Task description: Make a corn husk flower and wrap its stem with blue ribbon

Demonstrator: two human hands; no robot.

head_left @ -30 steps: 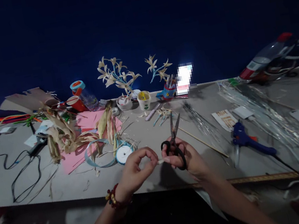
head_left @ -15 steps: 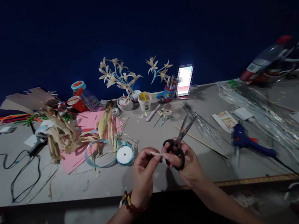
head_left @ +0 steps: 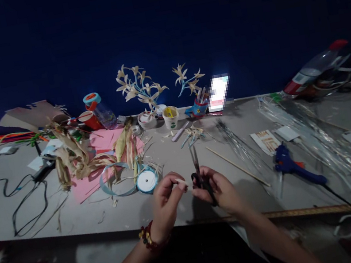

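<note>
My left hand [head_left: 168, 197] pinches a small pale strip [head_left: 180, 181], which looks like a piece of corn husk, between thumb and fingers. In my right hand [head_left: 219, 189] are black-handled scissors [head_left: 199, 174], their blades pointing away from me and nearly together. The two hands are a little apart above the table's front part. Just left of them lies a spool of light blue ribbon [head_left: 147, 181], with a loop of ribbon beside it. Beyond the scissors, small husk flowers with blue stems [head_left: 194, 133] rest on the table.
Dried corn husks [head_left: 73, 155] lie over pink paper [head_left: 84, 189] at left. Husk flower sprays [head_left: 139, 83] stand at the back near a white tub [head_left: 171, 118]. Rightward are a thin stick [head_left: 238, 166], wires [head_left: 239, 138], a blue glue gun [head_left: 296, 167] and a plastic bottle [head_left: 315, 65].
My right hand has drawn slightly away from my left. The scissors have turned from pointing right to pointing nearly straight ahead, and their blades are closer together.
</note>
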